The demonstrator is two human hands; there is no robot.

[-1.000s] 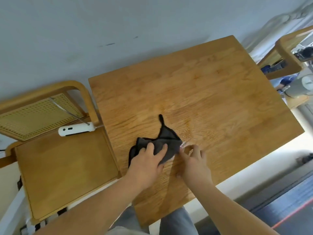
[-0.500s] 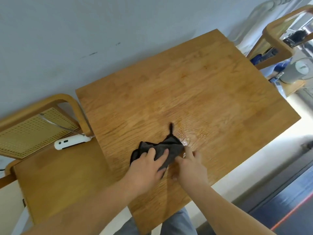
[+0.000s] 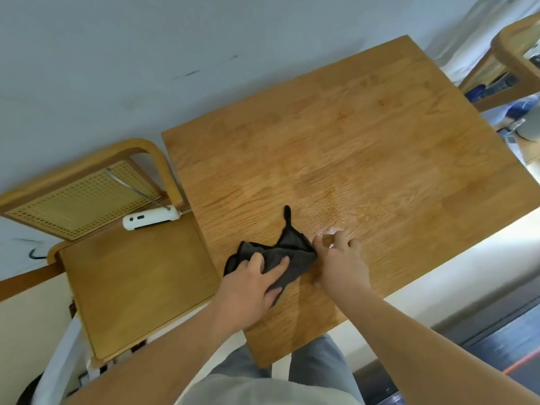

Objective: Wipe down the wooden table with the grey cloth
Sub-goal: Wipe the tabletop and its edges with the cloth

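Observation:
The dark grey cloth (image 3: 285,249) lies bunched on the near part of the wooden table (image 3: 365,147), its hanging loop pointing away from me. My left hand (image 3: 252,283) lies flat on the cloth's near half, fingers spread, pressing it down. My right hand (image 3: 342,264) rests on the table just right of the cloth, thumb and fingers pinching at its right edge. A wet, shiny patch (image 3: 336,226) shows on the wood right beyond my right hand.
A wooden chair (image 3: 131,276) with a cane back stands at the table's left side; a white handheld device (image 3: 150,219) lies on its seat. Another wooden chair (image 3: 514,54) and some clutter are at the far right. A wall runs behind the table.
Both hands stay on the cloth at the same spot on the table. My right hand has shifted slightly further from me along the cloth's right edge. The camera view has moved.

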